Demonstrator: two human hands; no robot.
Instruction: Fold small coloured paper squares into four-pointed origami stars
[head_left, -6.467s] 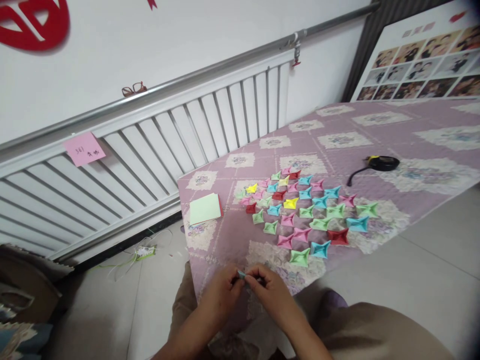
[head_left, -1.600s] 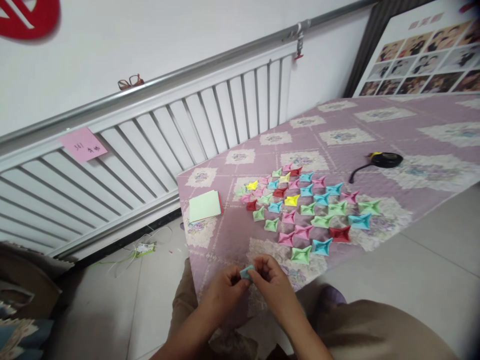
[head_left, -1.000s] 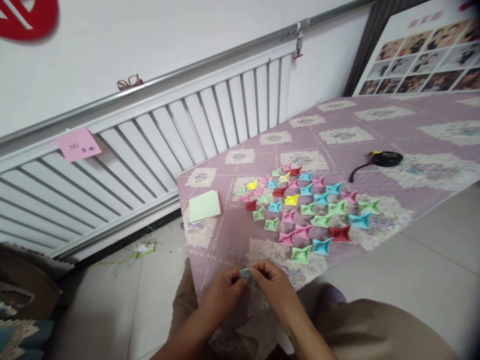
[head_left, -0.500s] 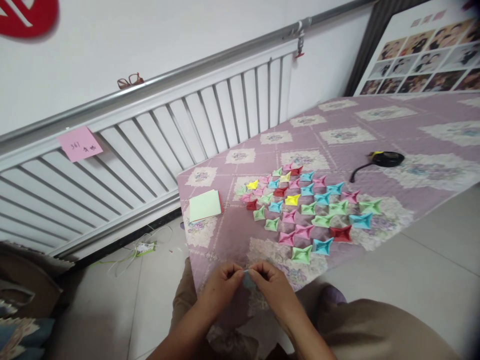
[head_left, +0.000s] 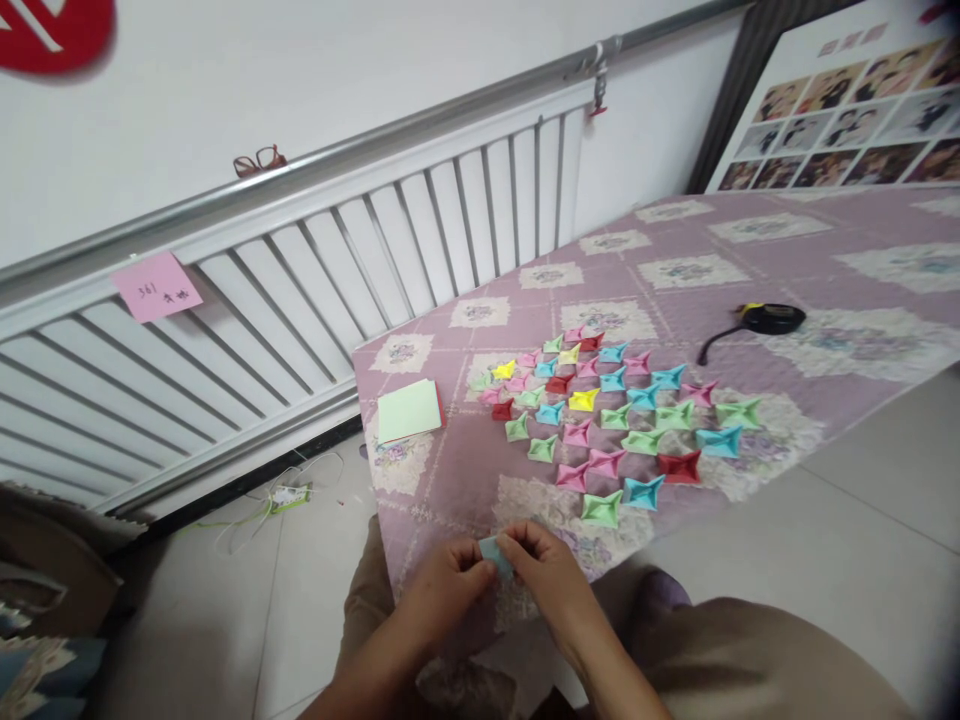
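A small folded piece of light blue paper is held at the near edge of the table. My left hand pinches its left side between thumb and fingers. On the opposite side, my right hand grips it the same way, thumb over the paper. Beyond my hands, several folded paper boats in green, pink, blue, red and yellow stand in loose rows. A stack of square paper sheets, pale green on top with a red edge showing, lies to the left.
A purple tablecloth with floral patches covers the table. A black tape measure lies at the right. Behind is a white radiator bearing a pink note and glasses on its pipe. A cable lies on the floor.
The blue paper has turned from edge-on to showing its flat face. My left thumb has shifted down along it, while the boats and the paper stack stay in place.
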